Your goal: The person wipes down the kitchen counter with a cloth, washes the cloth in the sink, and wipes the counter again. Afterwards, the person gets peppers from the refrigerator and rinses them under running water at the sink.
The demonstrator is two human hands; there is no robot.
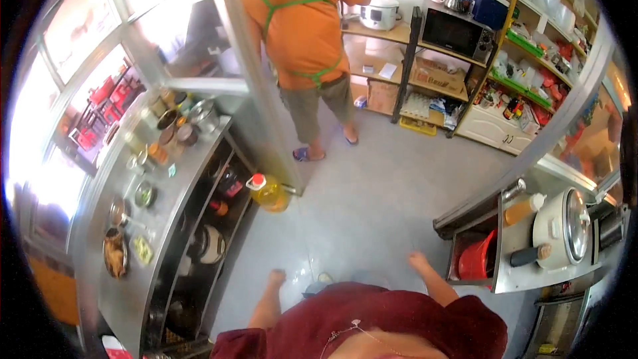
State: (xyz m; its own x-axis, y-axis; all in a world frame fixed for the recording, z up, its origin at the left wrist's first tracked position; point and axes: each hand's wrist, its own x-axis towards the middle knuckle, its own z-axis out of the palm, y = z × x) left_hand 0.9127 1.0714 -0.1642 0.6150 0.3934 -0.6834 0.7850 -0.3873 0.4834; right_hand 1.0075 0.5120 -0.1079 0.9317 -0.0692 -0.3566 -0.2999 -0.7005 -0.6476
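My left hand (277,277) hangs low over the grey floor, right of the steel counter (174,176). Its fingers look curled in, with nothing showing in them. On the other side, my right hand (417,260) is held out over the floor, left of the small steel stand (515,280). It too looks loosely closed, and I see no object in it. Both hands are small in view and touch nothing. Nearest the left hand along the counter is a large bottle of yellow oil (269,194) with a red cap, standing on the floor.
A person in an orange top (299,16) and green apron straps stands ahead, back turned. Counter items include a dish of brown food (115,256) and a green plate (141,250). A rice cooker (553,229) tops the right stand. Shelves hold a microwave (456,32).
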